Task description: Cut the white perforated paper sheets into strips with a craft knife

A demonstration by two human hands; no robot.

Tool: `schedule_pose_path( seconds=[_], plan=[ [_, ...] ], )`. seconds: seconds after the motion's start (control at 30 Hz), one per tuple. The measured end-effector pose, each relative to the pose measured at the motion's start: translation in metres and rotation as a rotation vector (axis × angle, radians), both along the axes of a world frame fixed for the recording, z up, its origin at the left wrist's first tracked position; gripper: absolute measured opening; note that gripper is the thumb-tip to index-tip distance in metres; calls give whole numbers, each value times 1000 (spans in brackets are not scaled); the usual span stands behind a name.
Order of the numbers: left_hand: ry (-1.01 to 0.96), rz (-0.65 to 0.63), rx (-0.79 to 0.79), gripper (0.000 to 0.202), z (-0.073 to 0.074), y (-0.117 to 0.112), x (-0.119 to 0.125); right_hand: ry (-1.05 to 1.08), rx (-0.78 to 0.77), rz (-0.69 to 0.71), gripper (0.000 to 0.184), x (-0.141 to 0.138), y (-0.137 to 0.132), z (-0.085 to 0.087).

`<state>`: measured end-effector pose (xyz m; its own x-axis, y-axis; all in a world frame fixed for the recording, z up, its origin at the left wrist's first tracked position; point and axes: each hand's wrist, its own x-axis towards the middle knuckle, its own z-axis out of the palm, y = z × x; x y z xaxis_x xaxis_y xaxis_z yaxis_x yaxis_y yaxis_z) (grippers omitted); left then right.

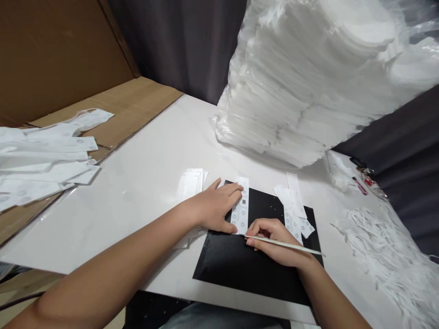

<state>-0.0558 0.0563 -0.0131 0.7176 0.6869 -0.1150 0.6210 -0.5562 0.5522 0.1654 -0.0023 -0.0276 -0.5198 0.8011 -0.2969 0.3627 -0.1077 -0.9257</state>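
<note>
A white printed paper strip (pixel 240 214) with small round marks and a dark square lies on a black mat (pixel 226 256). My left hand (pixel 219 208) rests across its left side, fingers stretched out and thumb by its lower end. At that lower end, my right hand (pixel 270 237) pinches a thin pale strip (pixel 291 245), whose long end points right, past the wrist. What the pinched tip touches is partly hidden by the fingers. Left of my left hand is a stack of white strips (pixel 190 183). More printed strips (pixel 293 208) overlap loosely on the mat's right side.
A large plastic-wrapped bundle of white sheets (pixel 291 91) stands at the back. Thin white cords (pixel 384 256) lie piled at right, near small items (pixel 366 178). White printed pieces (pixel 44 160) lie on cardboard (pixel 137 105) at left, on the white table (pixel 154 146).
</note>
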Motion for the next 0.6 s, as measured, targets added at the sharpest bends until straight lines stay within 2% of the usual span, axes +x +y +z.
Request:
schedule_pose_path(
  seconds=[0.23, 0.4, 0.5, 0.6],
  plan=[
    [15, -6, 2, 59, -1, 1, 0, -11, 19, 0, 12, 2, -1, -2],
    [77, -20, -7, 62, 1, 2, 1, -80, 98, 10, 12, -1, -1, 3],
    [78, -12, -4, 63, 0, 2, 2, -121, 215, 58, 14, -5, -2, 11],
    [69, -10, -1, 65, -1, 3, 1, -151, 425, 96, 11, -9, -6, 13]
  ],
)
